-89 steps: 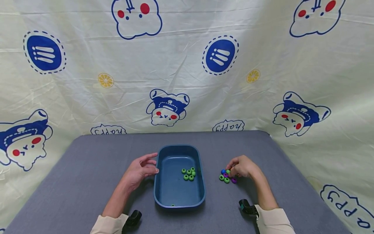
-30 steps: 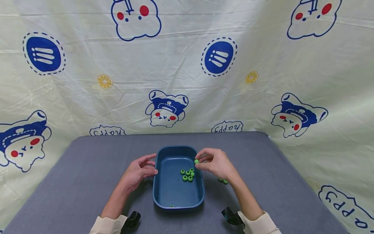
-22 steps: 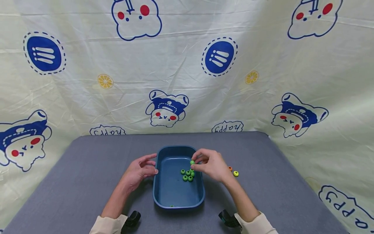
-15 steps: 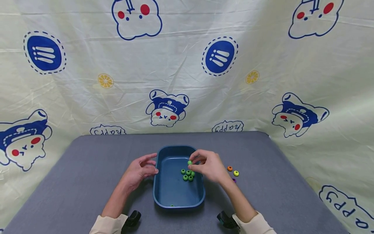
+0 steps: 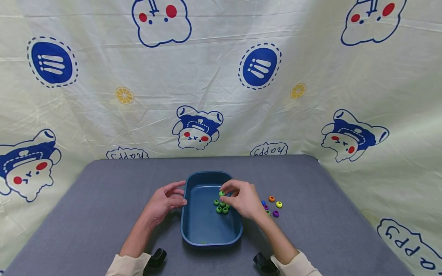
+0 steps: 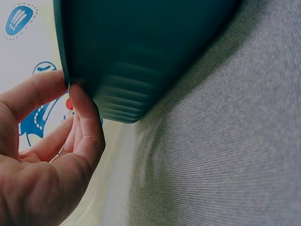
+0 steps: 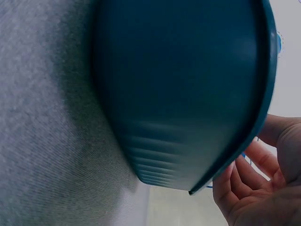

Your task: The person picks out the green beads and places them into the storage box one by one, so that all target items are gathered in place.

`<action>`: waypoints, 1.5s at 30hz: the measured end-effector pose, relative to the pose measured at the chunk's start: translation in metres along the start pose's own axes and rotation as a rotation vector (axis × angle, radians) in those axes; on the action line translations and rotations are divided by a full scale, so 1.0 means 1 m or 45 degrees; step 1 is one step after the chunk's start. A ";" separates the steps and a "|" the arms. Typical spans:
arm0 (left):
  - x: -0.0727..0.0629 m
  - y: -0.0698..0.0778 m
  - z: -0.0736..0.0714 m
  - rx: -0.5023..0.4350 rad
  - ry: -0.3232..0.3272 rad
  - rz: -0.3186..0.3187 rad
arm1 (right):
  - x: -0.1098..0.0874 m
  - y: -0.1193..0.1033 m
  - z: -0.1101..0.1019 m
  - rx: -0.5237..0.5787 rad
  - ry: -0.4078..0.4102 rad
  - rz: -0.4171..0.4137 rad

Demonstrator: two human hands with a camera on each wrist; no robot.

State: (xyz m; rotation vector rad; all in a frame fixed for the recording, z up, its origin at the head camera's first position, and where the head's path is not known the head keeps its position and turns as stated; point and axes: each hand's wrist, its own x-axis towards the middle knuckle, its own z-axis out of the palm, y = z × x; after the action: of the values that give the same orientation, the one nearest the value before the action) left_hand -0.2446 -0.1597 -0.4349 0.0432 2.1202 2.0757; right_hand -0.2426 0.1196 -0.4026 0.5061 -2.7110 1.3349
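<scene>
Your right hand [image 7: 263, 183] just past the blue tray [image 7: 183, 84] rim, fingers [image 7: 226, 190] partly hidden; grey table [image 7: 47, 117] beneath.

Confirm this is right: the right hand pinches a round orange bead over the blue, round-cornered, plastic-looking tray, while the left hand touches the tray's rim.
Not quite: the colour is wrong. The head view shows the right hand pinching a round green bead over the blue, round-cornered, plastic-looking tray, while the left hand touches the tray's rim.
</scene>
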 end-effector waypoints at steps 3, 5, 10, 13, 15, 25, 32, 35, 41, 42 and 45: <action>0.000 0.000 0.000 0.002 -0.004 0.004 | 0.000 0.000 0.003 -0.008 0.008 0.000; 0.000 0.000 -0.001 0.003 -0.008 0.008 | 0.000 0.001 0.004 -0.009 0.013 0.009; 0.000 0.000 -0.001 0.004 -0.016 0.011 | -0.001 0.000 0.006 0.004 0.020 0.044; 0.000 0.000 -0.001 0.004 -0.021 0.015 | -0.001 -0.001 0.007 0.006 0.022 0.057; -0.001 0.000 -0.001 0.005 -0.022 0.018 | -0.001 -0.002 0.008 -0.004 0.020 0.055; -0.001 0.000 -0.001 0.005 -0.019 0.020 | -0.002 -0.001 0.014 -0.048 0.016 0.012; -0.001 0.000 -0.002 0.001 -0.025 0.019 | -0.001 -0.002 0.016 -0.051 0.044 0.024; -0.001 0.000 -0.002 -0.001 -0.023 0.012 | -0.001 -0.002 0.017 -0.046 0.058 0.037; -0.001 0.001 -0.001 0.000 -0.021 0.005 | -0.001 -0.003 0.020 -0.046 0.073 0.033; -0.001 0.001 -0.001 0.000 -0.019 0.005 | -0.001 -0.003 0.020 -0.047 0.071 0.031; -0.001 0.001 -0.001 -0.001 -0.018 0.003 | 0.000 -0.004 0.021 -0.052 0.071 0.037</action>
State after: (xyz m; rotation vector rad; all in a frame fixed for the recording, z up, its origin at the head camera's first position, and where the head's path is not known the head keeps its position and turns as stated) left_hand -0.2438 -0.1610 -0.4340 0.0600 2.1122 2.0715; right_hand -0.2394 0.1008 -0.4128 0.4216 -2.7044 1.2779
